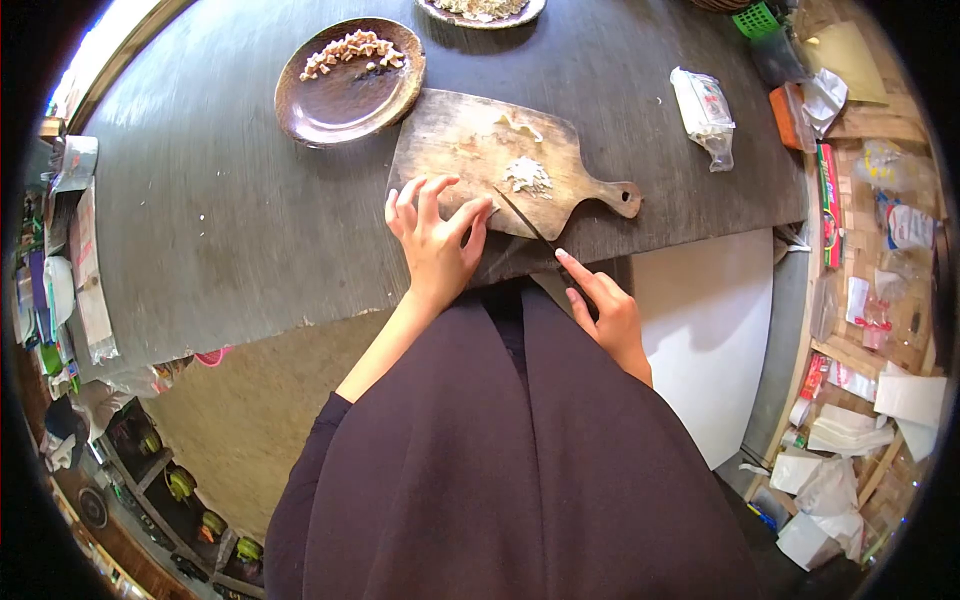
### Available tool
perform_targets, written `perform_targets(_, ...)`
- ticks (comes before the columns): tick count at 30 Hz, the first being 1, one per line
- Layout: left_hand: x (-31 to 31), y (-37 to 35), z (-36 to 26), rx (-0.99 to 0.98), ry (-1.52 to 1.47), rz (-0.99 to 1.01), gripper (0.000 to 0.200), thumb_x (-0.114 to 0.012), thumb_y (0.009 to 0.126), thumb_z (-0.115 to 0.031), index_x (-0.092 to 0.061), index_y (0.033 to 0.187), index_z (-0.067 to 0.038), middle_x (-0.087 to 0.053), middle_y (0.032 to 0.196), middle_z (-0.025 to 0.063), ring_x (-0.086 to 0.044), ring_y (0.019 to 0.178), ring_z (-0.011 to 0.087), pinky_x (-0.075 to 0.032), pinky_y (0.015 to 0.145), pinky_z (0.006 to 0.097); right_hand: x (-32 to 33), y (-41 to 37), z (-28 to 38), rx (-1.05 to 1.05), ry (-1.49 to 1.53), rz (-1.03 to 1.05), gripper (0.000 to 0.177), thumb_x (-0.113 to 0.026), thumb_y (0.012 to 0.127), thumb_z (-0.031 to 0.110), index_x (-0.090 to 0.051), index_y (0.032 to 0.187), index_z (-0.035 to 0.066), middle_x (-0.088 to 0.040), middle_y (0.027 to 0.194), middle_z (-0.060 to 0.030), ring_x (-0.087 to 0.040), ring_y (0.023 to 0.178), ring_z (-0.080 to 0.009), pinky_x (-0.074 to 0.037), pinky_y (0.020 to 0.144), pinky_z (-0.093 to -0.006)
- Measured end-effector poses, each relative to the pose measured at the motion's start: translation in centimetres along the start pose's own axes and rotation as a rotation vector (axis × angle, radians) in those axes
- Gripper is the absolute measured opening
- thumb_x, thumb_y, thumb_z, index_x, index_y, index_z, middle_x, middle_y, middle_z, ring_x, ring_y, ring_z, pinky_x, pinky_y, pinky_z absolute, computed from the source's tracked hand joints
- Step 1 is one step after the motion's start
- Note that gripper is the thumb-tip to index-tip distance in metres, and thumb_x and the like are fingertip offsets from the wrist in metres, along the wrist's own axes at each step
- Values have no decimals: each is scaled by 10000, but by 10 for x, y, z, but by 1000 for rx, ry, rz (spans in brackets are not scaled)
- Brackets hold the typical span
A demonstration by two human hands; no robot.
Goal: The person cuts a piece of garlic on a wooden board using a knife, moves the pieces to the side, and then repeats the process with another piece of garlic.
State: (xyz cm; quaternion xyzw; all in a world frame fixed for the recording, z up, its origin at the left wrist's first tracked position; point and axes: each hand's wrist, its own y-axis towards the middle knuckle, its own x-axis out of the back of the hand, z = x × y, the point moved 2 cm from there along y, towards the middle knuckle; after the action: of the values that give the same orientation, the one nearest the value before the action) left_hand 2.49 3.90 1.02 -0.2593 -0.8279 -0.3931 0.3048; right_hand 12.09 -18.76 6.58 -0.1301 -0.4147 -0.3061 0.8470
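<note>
My right hand (605, 315) is closed around the handle of a knife (525, 218), its index finger stretched along the top. The dark, narrow blade points away from me over the wooden cutting board (435, 140). Just left of the blade, at the board's near edge, my left hand (438, 245) pinches thumb and index finger together, the other fingers lifted and spread. What lies in that pinch is too small to make out. A little heap of chopped whitish bits (528, 177) rests on the board. Beyond it are thin pale scraps (518, 127).
A brown plate (340, 115) with diced pieces (352, 50) stands behind the board at left. Another filled plate (482, 18) sits at the far edge. On the right lie a plastic packet (704, 112) and an orange container (790, 118). Cluttered shelves flank the dark table (220, 240).
</note>
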Motion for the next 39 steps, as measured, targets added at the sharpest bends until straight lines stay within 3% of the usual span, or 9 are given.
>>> perform_targets(2,1,0,-1,5,-1,-13,172,-822,829,-220,-792,992,-265,-590,1339,23,-459,1345,330,-265,1161,606,-2,-3,7,-25,-9,10,537,-683,985,165,-611,1491,331,-634,849,-88,-656,682,-291,-565,647,-410)
perform_targets(4,1,0,0,6,10,27,241,-844,811,-188,-805,1032,-276,-594,1354,36,-424,1370,349,-257,1154,552,-6,-5,11,-48,-17,18,537,-684,991,174,-603,1498,331,-633,858,-87,-662,688,-296,-572,656,-418)
perform_targets(9,1,0,1,3,-1,33,254,-842,801,-175,-803,1032,-273,-592,1357,36,-423,1369,351,-263,1147,553,-14,-9,16,-63,-81,13,578,-697,987,181,-569,1521,364,-600,838,-74,-668,657,-290,-593,643,-437)
perform_targets(27,0,0,1,14,-5,68,235,-835,793,-173,-791,1011,-249,-595,1348,25,-428,1367,349,-260,1157,558,-41,3,10,-4,-234,-2,664,-739,952,230,-520,1546,429,-512,813,-40,-660,574,-240,-593,562,-404)
perform_targets(34,3,2,0,25,-20,54,235,-847,796,-184,-796,1013,-256,-600,1331,27,-432,1362,340,-268,1145,545,-25,-20,6,-38,-232,33,647,-745,949,220,-545,1532,417,-501,806,-36,-641,569,-233,-591,557,-405)
perform_targets(39,3,2,1,32,-27,57,231,-851,796,-186,-800,1008,-260,-601,1326,27,-433,1360,338,-275,1137,544,-21,-7,1,-27,-244,-60,639,-747,945,190,-564,1521,398,-518,806,-32,-647,581,-234,-594,573,-408)
